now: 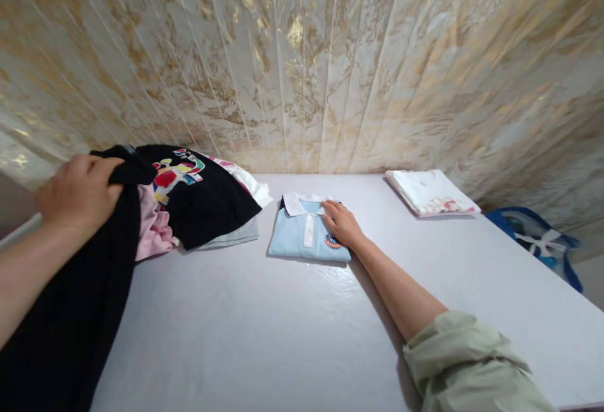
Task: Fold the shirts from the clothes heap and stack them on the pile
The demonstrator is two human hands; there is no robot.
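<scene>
Pale blue polo shirt (293, 236): folded, collar at its far edge, lying at twelve o'clock on the white counter (236, 336).
Right hand (343, 223): laid over the polo's three-o'clock side, fingers flat and loosely spread, pinching nothing that I can see.
Left hand (80, 192): out at nine o'clock, fingers closed round an edge of the black garment (97, 299).
Ten o'clock: a black printed T-shirt (212, 207) and a crumpled pink garment (153, 229).
Two o'clock: a folded white garment (419, 189), well apart from the polo.
Step in hand: steadying the polo while gripping the black cloth, I judge.
Next move calls for: probably a light right palm, and a left pull sparing the pink cloth.
</scene>
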